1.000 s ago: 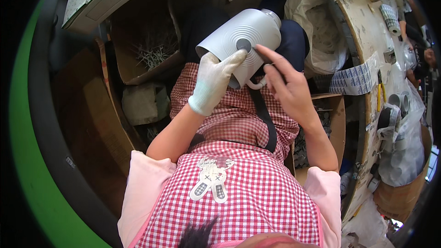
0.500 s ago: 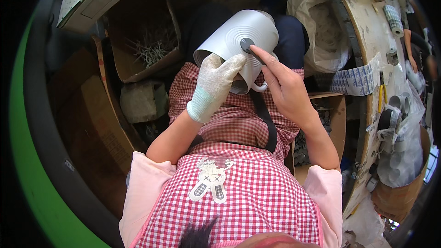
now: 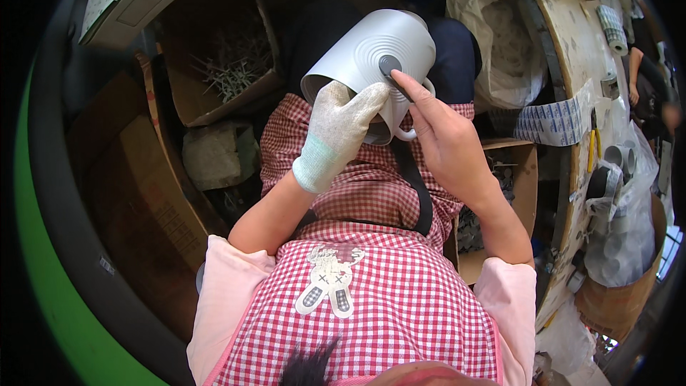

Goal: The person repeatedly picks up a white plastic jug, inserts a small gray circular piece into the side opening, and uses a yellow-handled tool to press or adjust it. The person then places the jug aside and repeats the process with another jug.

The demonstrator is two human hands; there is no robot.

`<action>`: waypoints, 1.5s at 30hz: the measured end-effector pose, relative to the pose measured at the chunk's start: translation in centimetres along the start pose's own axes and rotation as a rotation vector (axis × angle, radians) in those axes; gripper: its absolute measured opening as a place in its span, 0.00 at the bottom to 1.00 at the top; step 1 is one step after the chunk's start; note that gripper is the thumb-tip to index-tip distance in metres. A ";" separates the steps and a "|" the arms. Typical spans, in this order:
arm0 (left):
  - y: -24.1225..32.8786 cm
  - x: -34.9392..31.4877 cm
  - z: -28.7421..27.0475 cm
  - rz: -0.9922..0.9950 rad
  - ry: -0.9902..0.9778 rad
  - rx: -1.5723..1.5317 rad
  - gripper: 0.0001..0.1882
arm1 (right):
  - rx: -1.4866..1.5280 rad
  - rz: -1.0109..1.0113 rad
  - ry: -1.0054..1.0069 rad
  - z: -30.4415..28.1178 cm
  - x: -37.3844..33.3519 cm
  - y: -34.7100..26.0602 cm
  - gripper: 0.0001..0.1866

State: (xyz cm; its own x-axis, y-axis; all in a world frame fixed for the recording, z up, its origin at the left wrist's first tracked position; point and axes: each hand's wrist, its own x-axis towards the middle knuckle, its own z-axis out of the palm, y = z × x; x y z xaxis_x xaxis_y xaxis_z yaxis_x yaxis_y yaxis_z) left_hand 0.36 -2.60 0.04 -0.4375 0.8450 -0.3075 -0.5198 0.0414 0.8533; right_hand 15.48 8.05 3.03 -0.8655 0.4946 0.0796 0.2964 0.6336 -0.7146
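Observation:
A silver-grey cylindrical shell point(image 3: 375, 39) with raised concentric rings and a small loop handle point(image 3: 427, 87) lies tilted across my lap. My left hand point(image 3: 339, 118), in a white knit glove with a pale green cuff, is closed on its open near rim; some fingers reach inside and are hidden. At the centre of the rings sits a dark grey oval piece point(image 3: 389, 65). My bare right hand point(image 3: 446, 136) has its index fingertip on the lower edge of this piece, fingers close together. A dark edge shows beside the index finger, and what lies under the fingers is hidden.
At far left stands a cardboard box point(image 3: 229, 106) of thin metal pieces, with a pale block point(image 3: 218, 157) below it. A box of small grey parts point(image 3: 525, 193) stands right of my lap. Beyond are a white plastic bag point(image 3: 493, 43) and a worn workbench point(image 3: 564, 36).
The shell has turned slightly, and its oval piece sits a little farther right. Both hands keep nearly the same hold.

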 end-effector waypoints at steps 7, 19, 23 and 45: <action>-0.1 0.0 0.1 0.016 0.029 -0.009 0.18 | -0.092 -0.029 0.044 0.2 -0.3 0.0 0.28; -1.7 0.4 1.4 0.072 0.066 0.310 0.20 | -0.374 0.094 -0.044 0.2 0.3 -1.3 0.31; 0.0 -0.9 -0.3 0.135 0.121 -0.053 0.18 | 0.626 0.247 0.331 -4.8 0.0 1.8 0.19; 0.5 1.0 -7.9 0.526 0.138 0.070 0.22 | 1.040 0.235 0.400 -7.1 2.7 4.4 0.46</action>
State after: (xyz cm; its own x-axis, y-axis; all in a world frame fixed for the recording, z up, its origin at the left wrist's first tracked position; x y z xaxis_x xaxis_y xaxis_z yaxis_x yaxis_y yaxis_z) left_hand -6.11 -5.90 -3.19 -0.7202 0.6832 0.1201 -0.1568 -0.3290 0.9312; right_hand 17.33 16.37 5.07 -0.5862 0.8086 -0.0494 -0.2059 -0.2077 -0.9563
